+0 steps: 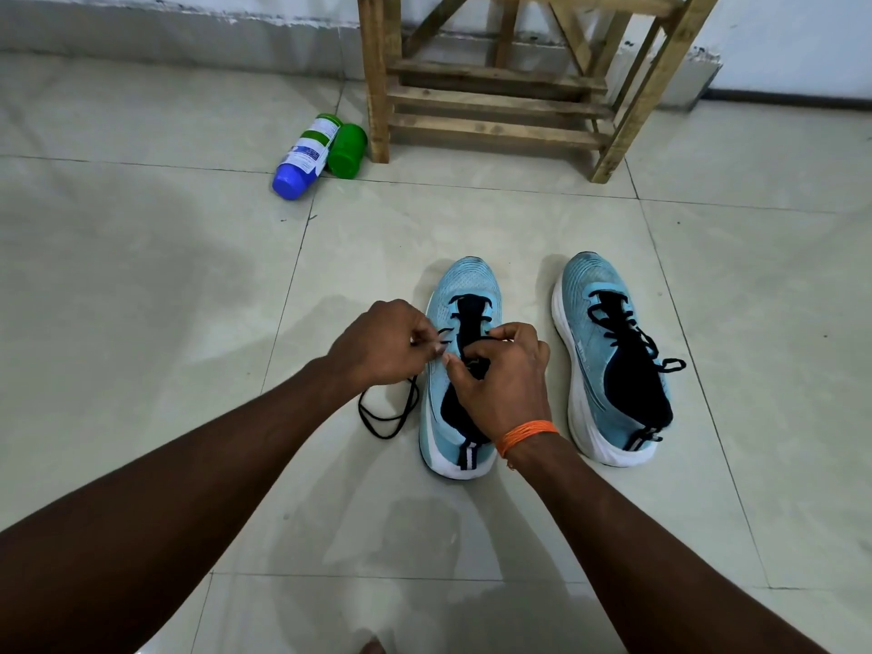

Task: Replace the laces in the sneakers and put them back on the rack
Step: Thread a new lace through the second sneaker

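Head view: 2 blue sneakers stand on the floor (pixel 141 276), toes toward the far wooden rack (pixel 495 101). The left hand (pixel 382 344) pinches the black lace (pixel 387 413) beside the left sneaker (pixel 465 285) (its slack loops on the tiles), probably to feed an eyelet. The right hand (pixel 505 375), fingers curled, pinches the same lace over the tongue and steadies the shoe. The right sneaker (pixel 608 351) looks already laced.

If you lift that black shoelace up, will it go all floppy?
Probably floppy: the black shoelace droops from the left hand into a loose loop on the floor. It looks thin, so likely very light, and it shouldn't roll.
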